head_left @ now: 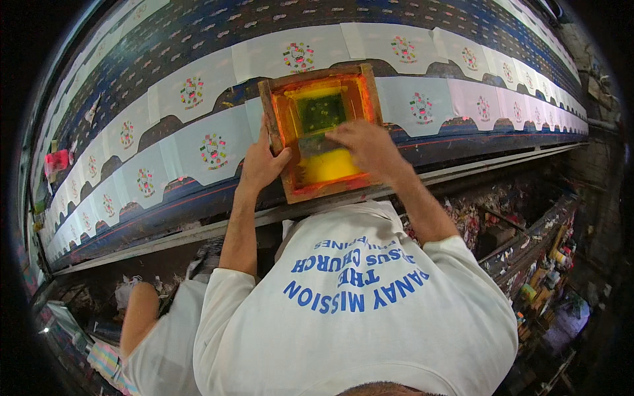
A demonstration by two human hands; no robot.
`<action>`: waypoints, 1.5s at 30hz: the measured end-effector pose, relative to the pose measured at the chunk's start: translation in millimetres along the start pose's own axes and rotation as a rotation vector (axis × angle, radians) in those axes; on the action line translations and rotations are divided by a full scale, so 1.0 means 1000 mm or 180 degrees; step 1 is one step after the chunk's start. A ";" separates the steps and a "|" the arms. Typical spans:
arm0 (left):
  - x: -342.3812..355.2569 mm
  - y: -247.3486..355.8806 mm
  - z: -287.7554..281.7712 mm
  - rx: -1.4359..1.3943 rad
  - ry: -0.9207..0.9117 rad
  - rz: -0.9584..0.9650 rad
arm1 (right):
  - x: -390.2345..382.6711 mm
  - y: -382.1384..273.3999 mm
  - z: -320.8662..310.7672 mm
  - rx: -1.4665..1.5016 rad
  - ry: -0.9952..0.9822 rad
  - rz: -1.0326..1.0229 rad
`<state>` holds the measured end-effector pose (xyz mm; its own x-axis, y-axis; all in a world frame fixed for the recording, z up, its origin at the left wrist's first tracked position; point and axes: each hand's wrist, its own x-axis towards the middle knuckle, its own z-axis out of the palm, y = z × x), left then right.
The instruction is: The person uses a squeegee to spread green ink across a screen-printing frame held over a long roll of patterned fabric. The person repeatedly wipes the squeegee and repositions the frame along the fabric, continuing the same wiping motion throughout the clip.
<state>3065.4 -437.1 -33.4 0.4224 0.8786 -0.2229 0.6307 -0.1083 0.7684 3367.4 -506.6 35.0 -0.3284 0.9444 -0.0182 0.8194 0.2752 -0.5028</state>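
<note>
A wooden screen-printing frame [377, 99] with orange edges, yellow ink and a dark green middle lies over the printing table, slightly tilted. My left hand [264, 160] grips the frame's left side, fingers along the outside and thumb on the rim. Inside the frame, my right hand [363, 146] has curled fingers on a greyish squeegee-like strip [314, 142], whose far part is hard to make out. Around the frame, white cut panels [413, 99] carry small colourful round prints.
Rows of printed panels curve along the long dark table [198, 46]. A pink object [58, 160] sits at its left. A metal rail [456, 170] runs along the near edge. Below right are cluttered containers [548, 277] and scraps. My knee [139, 310] shows lower left.
</note>
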 end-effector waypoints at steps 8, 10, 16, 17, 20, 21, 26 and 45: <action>0.006 0.051 0.008 -0.0046 0.0063 0.0095 | -0.070 0.000 0.000 -0.0066 0.0390 -0.0038; 0.014 0.074 0.027 -0.0302 0.0093 0.0279 | -0.085 0.020 -0.016 -0.0108 0.0472 -0.0032; 0.051 0.160 0.123 -0.0053 0.0045 0.0045 | -0.151 0.119 -0.066 -0.0208 0.0638 0.0005; 0.059 0.165 0.140 -0.0072 0.0068 0.0154 | -0.160 0.134 -0.071 -0.0258 0.0618 0.0090; 0.075 0.181 0.177 -0.0122 0.0056 0.0308 | -0.180 0.166 -0.082 -0.0336 0.0557 0.0190; 0.075 0.188 0.182 -0.0142 0.0020 0.0245 | -0.183 0.173 -0.085 -0.0257 0.0596 0.0156; 0.083 0.175 0.197 -0.0156 0.0098 0.0565 | -0.187 0.186 -0.083 -0.0175 0.0822 -0.0067; 0.082 0.186 0.194 0.0159 0.0089 0.0387 | -0.129 0.217 -0.088 -0.0233 0.1116 -0.0025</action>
<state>3343.5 -475.8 -24.6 0.4800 0.8700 -0.1125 0.6077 -0.2372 0.7579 3628.5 -553.2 4.5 -0.1641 0.9430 0.2895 0.8532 0.2830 -0.4382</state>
